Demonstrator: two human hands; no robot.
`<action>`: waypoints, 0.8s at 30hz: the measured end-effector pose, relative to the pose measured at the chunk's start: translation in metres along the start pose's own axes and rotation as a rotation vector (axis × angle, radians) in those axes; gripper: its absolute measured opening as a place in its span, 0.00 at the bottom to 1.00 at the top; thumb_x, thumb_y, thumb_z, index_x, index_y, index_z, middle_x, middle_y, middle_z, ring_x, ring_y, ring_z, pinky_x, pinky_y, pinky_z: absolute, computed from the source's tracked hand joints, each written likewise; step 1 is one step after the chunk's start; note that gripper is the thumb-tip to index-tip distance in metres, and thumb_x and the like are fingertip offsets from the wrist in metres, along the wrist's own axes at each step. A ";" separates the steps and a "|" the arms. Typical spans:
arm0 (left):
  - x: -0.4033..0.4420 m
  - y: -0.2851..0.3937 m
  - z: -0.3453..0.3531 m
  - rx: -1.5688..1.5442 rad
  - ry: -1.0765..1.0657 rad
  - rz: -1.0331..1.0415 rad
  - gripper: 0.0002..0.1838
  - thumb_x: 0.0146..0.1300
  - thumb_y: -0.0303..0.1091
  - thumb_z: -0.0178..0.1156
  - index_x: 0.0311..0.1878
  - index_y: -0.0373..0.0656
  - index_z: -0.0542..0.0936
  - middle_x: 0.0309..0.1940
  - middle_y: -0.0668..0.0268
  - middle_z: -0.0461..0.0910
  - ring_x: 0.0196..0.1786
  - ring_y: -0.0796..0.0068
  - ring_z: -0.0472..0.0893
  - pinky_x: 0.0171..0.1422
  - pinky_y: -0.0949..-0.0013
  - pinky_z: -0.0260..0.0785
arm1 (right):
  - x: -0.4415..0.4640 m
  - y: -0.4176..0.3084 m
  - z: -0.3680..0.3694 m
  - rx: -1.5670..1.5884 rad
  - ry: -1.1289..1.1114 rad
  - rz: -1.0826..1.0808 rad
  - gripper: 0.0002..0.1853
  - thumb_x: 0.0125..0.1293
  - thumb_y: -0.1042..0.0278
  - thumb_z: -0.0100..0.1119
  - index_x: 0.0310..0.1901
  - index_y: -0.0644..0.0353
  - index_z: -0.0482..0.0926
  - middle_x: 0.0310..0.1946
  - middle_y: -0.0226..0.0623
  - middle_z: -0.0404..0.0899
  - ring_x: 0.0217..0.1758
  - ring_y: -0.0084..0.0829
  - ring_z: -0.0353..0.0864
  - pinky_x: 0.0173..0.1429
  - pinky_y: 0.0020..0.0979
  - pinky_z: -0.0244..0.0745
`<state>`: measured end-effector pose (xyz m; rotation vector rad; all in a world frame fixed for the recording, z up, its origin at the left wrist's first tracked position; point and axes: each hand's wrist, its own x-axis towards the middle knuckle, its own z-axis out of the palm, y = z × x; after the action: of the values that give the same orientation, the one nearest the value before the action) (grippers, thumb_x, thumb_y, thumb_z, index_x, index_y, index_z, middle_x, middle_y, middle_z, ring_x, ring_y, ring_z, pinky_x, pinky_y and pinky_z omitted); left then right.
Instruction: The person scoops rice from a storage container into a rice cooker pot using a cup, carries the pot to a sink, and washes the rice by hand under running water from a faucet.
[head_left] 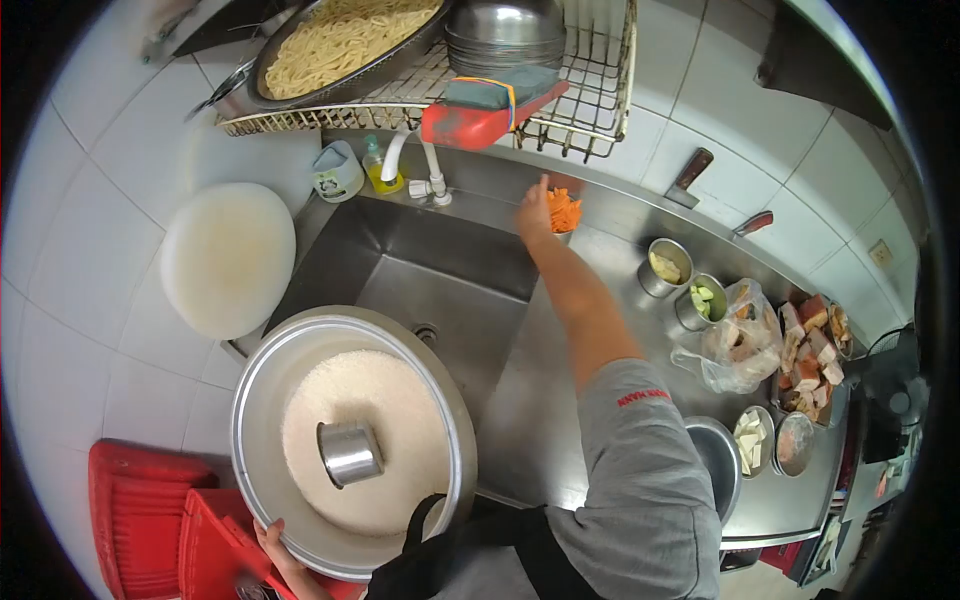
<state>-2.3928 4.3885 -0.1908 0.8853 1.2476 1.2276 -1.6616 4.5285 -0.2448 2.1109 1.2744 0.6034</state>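
Note:
A large round metal pot [460, 420] of uncooked white rice [400, 420] is tilted at the sink's near left. Lying on the rice is a metal cup [350, 453]. My left hand [272, 545] grips the pot's lower-left rim, fingers closed around the edge. My right arm stretches over the counter to the back edge of the sink. There my right hand [537, 212] is closed against the side of a small metal cup [563, 237] heaped with cut orange carrots [565, 208]. Some of its fingers are blurred and partly hidden.
Behind the pot lie the steel sink [440, 290] and white faucet [430, 188]. Overhead, a wire rack [600, 100] holds noodles [345, 45] and bowls [505, 35]. Metal cups [665, 267], a plastic bag [742, 340] and meat pieces [808, 360] stand rightward. Knives [690, 178] hang behind.

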 end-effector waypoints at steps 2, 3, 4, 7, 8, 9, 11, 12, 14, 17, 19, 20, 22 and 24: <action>-0.001 0.001 0.000 0.001 0.015 0.014 0.28 0.45 0.28 0.57 0.55 0.36 0.69 0.44 0.58 0.75 0.44 0.64 0.76 0.50 0.63 0.70 | 0.008 0.000 0.007 -0.001 -0.062 0.025 0.16 0.63 0.60 0.51 0.51 0.43 0.80 0.54 0.31 0.72 0.65 0.40 0.63 0.71 0.68 0.30; -0.001 0.000 0.001 -0.002 0.017 0.017 0.28 0.45 0.28 0.57 0.55 0.36 0.69 0.44 0.58 0.75 0.44 0.64 0.76 0.50 0.63 0.70 | 0.009 0.005 0.009 0.027 -0.070 -0.010 0.16 0.63 0.60 0.51 0.51 0.43 0.80 0.53 0.32 0.72 0.64 0.40 0.64 0.71 0.68 0.30; -0.001 -0.001 0.000 -0.003 0.009 0.012 0.28 0.45 0.29 0.58 0.55 0.36 0.69 0.44 0.59 0.75 0.43 0.65 0.76 0.50 0.63 0.70 | 0.009 0.010 0.010 0.052 -0.081 -0.042 0.15 0.62 0.60 0.51 0.50 0.42 0.81 0.53 0.32 0.72 0.63 0.41 0.64 0.71 0.68 0.30; 0.001 -0.004 0.000 0.052 0.049 0.023 0.29 0.44 0.33 0.58 0.53 0.35 0.69 0.41 0.58 0.75 0.40 0.64 0.76 0.46 0.65 0.71 | -0.013 0.017 0.006 0.009 -0.029 -0.103 0.14 0.60 0.61 0.54 0.47 0.41 0.82 0.53 0.32 0.71 0.62 0.39 0.66 0.71 0.69 0.30; 0.002 -0.004 -0.001 0.042 0.033 0.019 0.29 0.44 0.32 0.58 0.54 0.35 0.69 0.42 0.59 0.75 0.41 0.64 0.76 0.48 0.64 0.71 | -0.021 0.021 0.006 0.037 -0.047 -0.115 0.15 0.58 0.59 0.56 0.48 0.41 0.82 0.53 0.31 0.71 0.62 0.39 0.66 0.71 0.69 0.30; 0.002 -0.003 -0.001 0.030 0.020 0.017 0.29 0.44 0.31 0.58 0.54 0.35 0.69 0.43 0.59 0.75 0.42 0.64 0.76 0.49 0.64 0.70 | -0.028 0.026 0.006 0.065 -0.061 -0.128 0.16 0.56 0.56 0.59 0.48 0.41 0.82 0.54 0.31 0.70 0.62 0.39 0.65 0.71 0.69 0.31; -0.001 -0.002 -0.002 0.017 0.005 0.017 0.29 0.45 0.30 0.58 0.54 0.35 0.69 0.44 0.59 0.75 0.43 0.65 0.76 0.49 0.64 0.70 | -0.040 0.037 0.001 0.099 -0.108 -0.172 0.20 0.52 0.51 0.63 0.48 0.40 0.81 0.54 0.31 0.68 0.62 0.39 0.66 0.71 0.68 0.32; -0.001 -0.001 0.001 0.016 0.005 0.021 0.29 0.45 0.30 0.59 0.54 0.35 0.69 0.44 0.59 0.75 0.42 0.64 0.76 0.49 0.64 0.70 | -0.047 0.046 -0.005 0.104 -0.139 -0.203 0.23 0.49 0.48 0.65 0.49 0.40 0.81 0.55 0.32 0.67 0.61 0.38 0.66 0.71 0.68 0.33; -0.002 0.003 0.004 0.027 0.007 0.023 0.29 0.44 0.31 0.59 0.55 0.35 0.69 0.44 0.59 0.75 0.42 0.65 0.76 0.49 0.64 0.71 | -0.055 0.053 0.002 0.129 -0.166 -0.227 0.28 0.44 0.43 0.68 0.49 0.40 0.81 0.54 0.33 0.67 0.61 0.38 0.66 0.70 0.68 0.34; 0.002 -0.002 -0.004 0.053 -0.004 0.022 0.30 0.44 0.31 0.59 0.56 0.35 0.69 0.44 0.59 0.75 0.42 0.65 0.77 0.49 0.64 0.71 | -0.057 0.064 0.031 0.169 -0.170 -0.189 0.31 0.38 0.40 0.70 0.49 0.39 0.81 0.54 0.35 0.66 0.60 0.39 0.67 0.70 0.67 0.36; 0.002 -0.003 -0.005 0.051 0.003 0.026 0.30 0.44 0.31 0.58 0.56 0.35 0.69 0.43 0.59 0.75 0.43 0.65 0.77 0.49 0.64 0.71 | -0.065 0.074 0.037 0.190 -0.205 -0.158 0.31 0.37 0.41 0.70 0.48 0.38 0.81 0.53 0.37 0.67 0.60 0.39 0.66 0.69 0.67 0.37; 0.002 -0.002 -0.005 0.052 0.003 0.024 0.30 0.44 0.31 0.58 0.56 0.35 0.68 0.43 0.59 0.75 0.43 0.65 0.77 0.49 0.64 0.71 | -0.069 0.076 0.039 0.196 -0.243 -0.173 0.31 0.37 0.41 0.70 0.48 0.38 0.81 0.53 0.37 0.67 0.61 0.40 0.66 0.69 0.67 0.37; 0.002 0.000 -0.002 0.044 -0.003 0.022 0.30 0.44 0.30 0.58 0.55 0.35 0.69 0.43 0.59 0.75 0.43 0.66 0.77 0.49 0.64 0.71 | -0.081 0.091 0.028 0.203 -0.317 -0.199 0.31 0.36 0.41 0.69 0.48 0.37 0.80 0.54 0.39 0.68 0.62 0.40 0.66 0.69 0.68 0.37; 0.003 0.003 0.003 0.049 -0.008 0.039 0.29 0.44 0.31 0.57 0.54 0.36 0.69 0.43 0.60 0.75 0.42 0.66 0.77 0.48 0.65 0.71 | -0.102 0.102 0.024 0.203 -0.304 -0.196 0.31 0.37 0.41 0.68 0.48 0.38 0.80 0.53 0.39 0.69 0.62 0.41 0.65 0.68 0.69 0.36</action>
<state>-2.3904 4.3926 -0.1881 0.9534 1.2640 1.2273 -1.6269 4.3935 -0.1993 2.1035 1.3891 0.0667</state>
